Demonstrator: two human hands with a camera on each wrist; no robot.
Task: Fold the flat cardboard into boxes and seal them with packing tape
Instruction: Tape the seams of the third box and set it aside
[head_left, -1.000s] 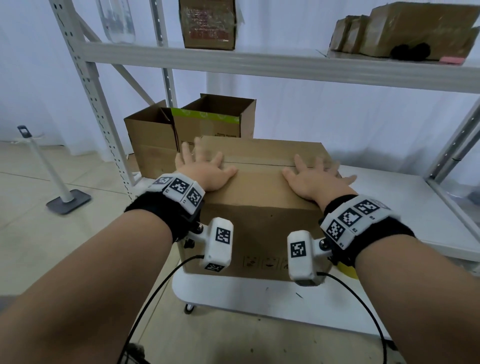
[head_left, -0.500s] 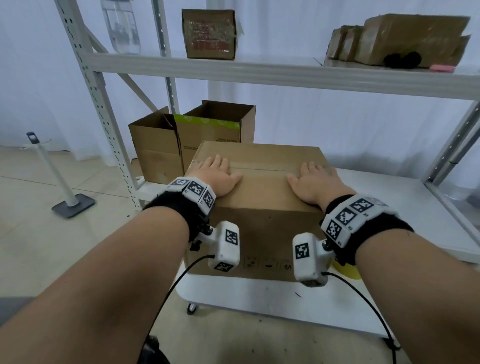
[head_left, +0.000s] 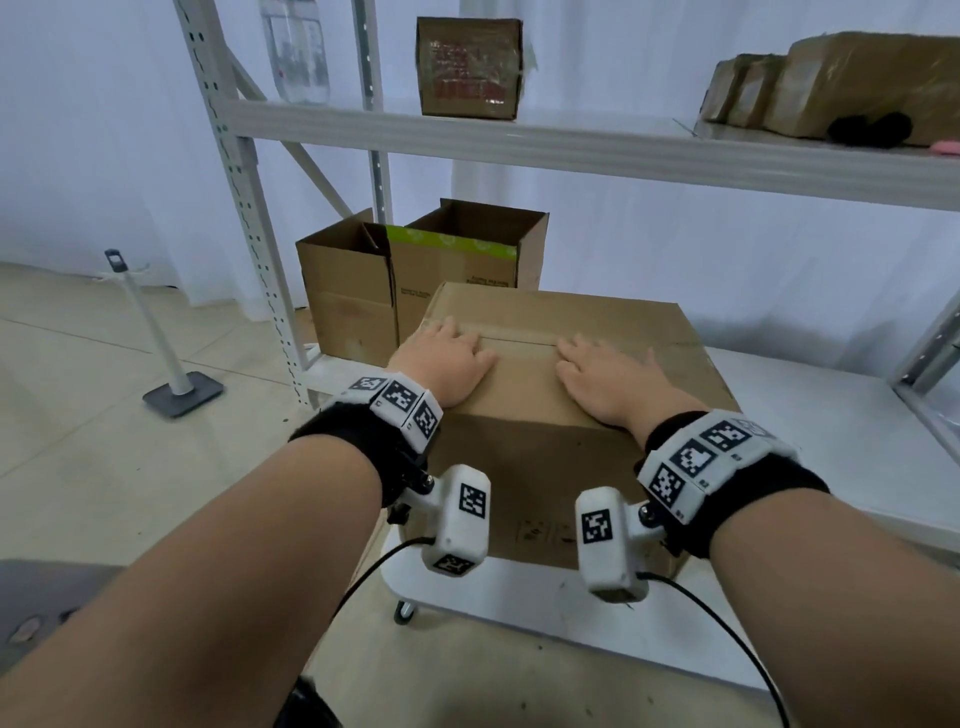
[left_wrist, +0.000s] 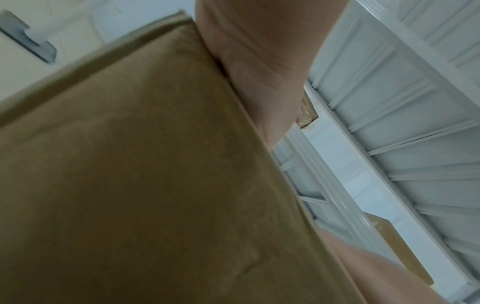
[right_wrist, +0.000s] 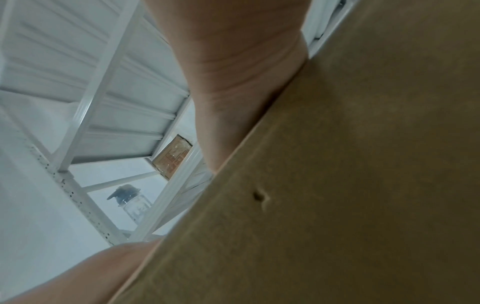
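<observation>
A brown cardboard box stands on the white table, its top flaps folded down and meeting along a seam. My left hand lies flat on the top near the left end of the seam. My right hand lies flat on the top further right, fingers straight. Both wrist views are filled by the box's near wall, with only the heel of each palm showing at its upper edge. I see no tape.
Two open cardboard boxes stand behind on the low shelf. A metal rack's upper shelf carries a small box, a jar and wrapped parcels. The white table runs right. A floor stand is at left.
Both hands have drawn back along the box top and their fingers have come together. My head has dropped closer, so the box sits lower in the view.
</observation>
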